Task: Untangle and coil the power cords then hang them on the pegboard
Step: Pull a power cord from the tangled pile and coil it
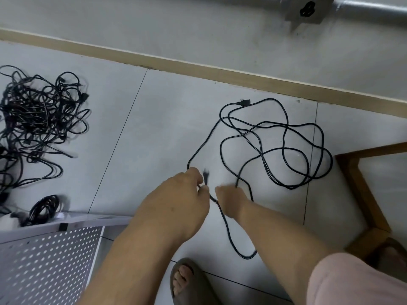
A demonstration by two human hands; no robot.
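Note:
A long black power cord [284, 137] lies in loose loops on the grey tiled floor, its far connector [245, 102] near the skirting. My left hand [182, 194] pinches the cord just below its pronged plug [206, 173], which points upward. Close beside it, my right hand [231, 200] grips the same cord a little further along; the fingers are blurred. A loop of cord [242, 254] hangs down between my forearms. At the bottom left lies the white pegboard [48, 265].
A big tangled pile of black cords [37, 115] covers the floor at the left. A small coiled cord [44, 208] sits by the pegboard's top edge. A wooden stool frame [361, 194] stands at the right. My sandalled foot [187, 280] is below.

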